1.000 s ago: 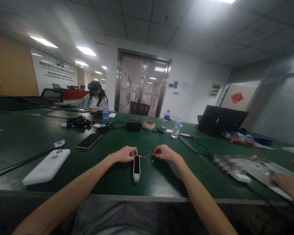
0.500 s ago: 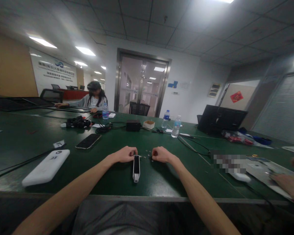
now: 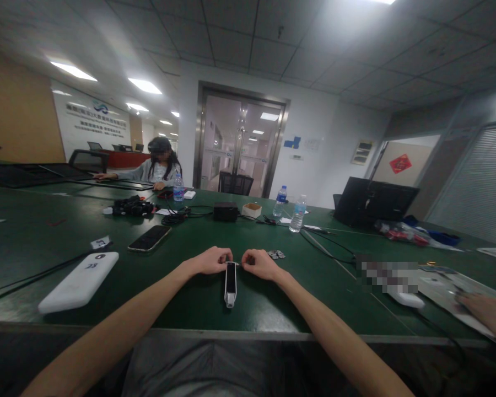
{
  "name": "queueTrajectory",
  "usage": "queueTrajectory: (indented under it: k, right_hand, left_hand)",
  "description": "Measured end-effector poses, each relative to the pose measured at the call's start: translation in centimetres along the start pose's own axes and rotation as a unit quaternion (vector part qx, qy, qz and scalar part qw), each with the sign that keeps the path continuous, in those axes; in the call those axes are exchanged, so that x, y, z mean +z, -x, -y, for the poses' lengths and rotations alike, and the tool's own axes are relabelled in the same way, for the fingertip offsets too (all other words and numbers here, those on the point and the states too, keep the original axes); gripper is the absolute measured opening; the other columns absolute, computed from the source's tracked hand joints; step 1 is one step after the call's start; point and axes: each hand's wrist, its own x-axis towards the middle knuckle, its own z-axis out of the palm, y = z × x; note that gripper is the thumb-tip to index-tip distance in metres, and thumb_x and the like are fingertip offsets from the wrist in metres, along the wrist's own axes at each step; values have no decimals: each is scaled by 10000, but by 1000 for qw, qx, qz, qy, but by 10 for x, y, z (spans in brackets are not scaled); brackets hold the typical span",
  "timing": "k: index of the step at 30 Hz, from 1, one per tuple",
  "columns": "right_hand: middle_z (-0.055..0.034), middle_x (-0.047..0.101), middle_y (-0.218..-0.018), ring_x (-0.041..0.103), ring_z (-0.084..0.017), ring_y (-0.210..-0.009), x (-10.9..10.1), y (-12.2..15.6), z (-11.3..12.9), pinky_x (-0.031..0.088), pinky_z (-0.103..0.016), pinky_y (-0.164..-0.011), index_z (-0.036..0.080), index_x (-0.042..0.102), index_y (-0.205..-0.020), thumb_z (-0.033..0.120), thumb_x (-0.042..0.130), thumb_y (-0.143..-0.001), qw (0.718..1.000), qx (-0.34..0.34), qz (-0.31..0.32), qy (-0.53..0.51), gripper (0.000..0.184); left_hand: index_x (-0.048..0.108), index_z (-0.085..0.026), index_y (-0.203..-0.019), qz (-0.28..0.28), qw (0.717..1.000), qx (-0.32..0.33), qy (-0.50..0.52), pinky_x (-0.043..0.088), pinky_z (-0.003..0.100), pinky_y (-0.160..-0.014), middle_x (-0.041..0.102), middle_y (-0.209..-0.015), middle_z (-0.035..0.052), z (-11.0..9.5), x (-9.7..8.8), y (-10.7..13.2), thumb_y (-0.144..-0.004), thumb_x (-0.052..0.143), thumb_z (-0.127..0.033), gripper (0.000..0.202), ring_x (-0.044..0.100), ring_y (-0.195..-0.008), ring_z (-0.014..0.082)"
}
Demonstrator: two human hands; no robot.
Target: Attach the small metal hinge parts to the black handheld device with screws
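On the green table (image 3: pixel 273 309), between my forearms, lies a narrow white device (image 3: pixel 230 284) with a long black face. My left hand (image 3: pixel 210 261) is closed in a pinch at the device's far left corner. Opposite it, my right hand (image 3: pixel 261 264) also pinches, close to the far right corner. A thin, light-coloured piece spans the short gap between the fingertips, too small to name. Just beyond the right hand's knuckles is a small pile of metal bits (image 3: pixel 276 254).
To the left are a white phone-shaped case (image 3: pixel 79 282) and a dark phone (image 3: pixel 149 239). Bottles (image 3: pixel 297 214), a black box (image 3: pixel 225 212) and cables stand farther back. A co-worker's hand (image 3: pixel 485 311) is at the right; another person (image 3: pixel 161 162) sits across.
My right hand has moved left, up to the device's far end, covering the loose small rings there. The metal pile behind it now shows. My left hand stays in place.
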Motion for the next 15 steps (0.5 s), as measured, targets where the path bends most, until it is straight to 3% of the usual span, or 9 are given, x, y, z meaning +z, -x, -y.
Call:
queueTrajectory:
  k: [15]
  right_hand:
    - [6,641,-723,554,-99,-625,6,0,-5,421,-200,-590,167,637,-772,179,617,-717,999,-5,5,-47,60]
  left_hand:
    - [595,-167,-943,-10,1000,10,-3,307,199,-514,490,-602,-45,6,4,-2,-779,521,-343,251,435,-531,100]
